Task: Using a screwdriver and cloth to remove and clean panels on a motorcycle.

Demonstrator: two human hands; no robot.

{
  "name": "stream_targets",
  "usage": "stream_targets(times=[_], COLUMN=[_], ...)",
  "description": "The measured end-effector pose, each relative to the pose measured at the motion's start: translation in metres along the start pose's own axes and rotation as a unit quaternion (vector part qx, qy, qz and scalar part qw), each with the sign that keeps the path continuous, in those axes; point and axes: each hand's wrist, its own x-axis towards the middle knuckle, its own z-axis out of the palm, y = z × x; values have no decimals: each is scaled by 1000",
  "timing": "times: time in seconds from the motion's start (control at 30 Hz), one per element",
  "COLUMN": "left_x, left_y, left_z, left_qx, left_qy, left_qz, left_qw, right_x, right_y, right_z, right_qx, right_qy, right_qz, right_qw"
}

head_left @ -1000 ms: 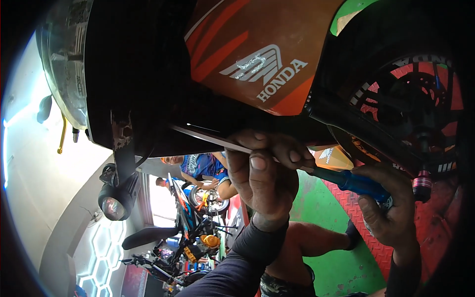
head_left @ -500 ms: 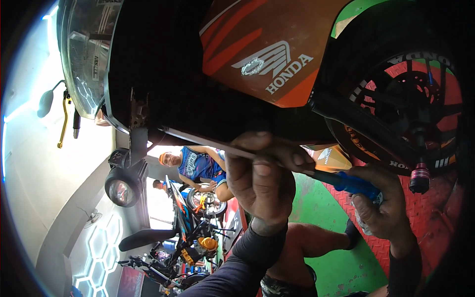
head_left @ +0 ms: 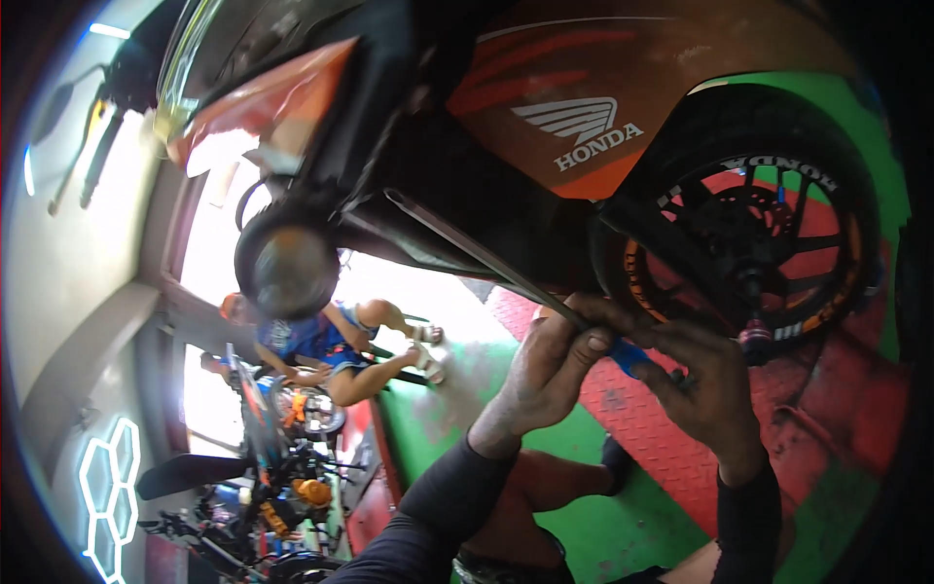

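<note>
A long-shafted screwdriver (head_left: pixel 486 259) with a blue handle slants up and left from my hands. Its far end lies near the dark lower edge of a motorcycle's bodywork; contact there I cannot make out. My left hand (head_left: pixel 555 365) is closed around the shaft close to the handle, thumb and fingers pinching it. At the lower end, the fingers of my right hand (head_left: pixel 705 394) curl around the blue handle (head_left: pixel 630 359), covering most of it. Above both hands is the motorcycle's brown and orange fairing panel (head_left: pixel 564 107). A round lamp (head_left: pixel 287 273) sits left of the shaft's end.
The motorcycle's front wheel (head_left: pixel 749 214), black with orange trim, stands right of my hands over a red textured plate (head_left: pixel 647 428). Green floor (head_left: pixel 448 428) lies below. A seated person (head_left: pixel 326 341) and another motorcycle (head_left: pixel 282 457) are at the left.
The view has shifted, showing more of the wheel and the seated person. My hands have come closer together on the screwdriver, and its shaft slants more steeply.
</note>
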Motion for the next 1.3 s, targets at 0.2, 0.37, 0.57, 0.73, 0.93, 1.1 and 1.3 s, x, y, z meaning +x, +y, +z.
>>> stream_targets(times=[0.2, 0.37, 0.57, 0.73, 0.93, 1.1, 1.3], left_x=[-38, -52, -32, -13, 22, 42, 23], left_y=[-7, 12, 22, 7, -57, -71, -69], left_z=[-14, 1, 11, 36, 92, 149, 150], left_qx=[-32, -177, -212, -244, -240, -385, -521], left_qy=[-18, 0, -106, -213, 28, 137, 124], left_qz=[-94, -23, 18, 67, 155, 120, 107], left_qw=[995, 984, 971, 944, 958, 905, 838], right_x=[1, -19, -92, -114, 9, 90, 106], right_y=[-35, -42, -18, -40, -137, -143, -146], right_z=[-9, 3, 8, -28, -31, -35, 13], right_qx=[81, 22, 161, -66, -252, -250, -244], right_qy=[40, -142, -168, -18, 130, 25, 111], right_qz=[11, 152, 301, 217, 10, -4, -24], right_qw=[996, 978, 925, 974, 959, 968, 963])
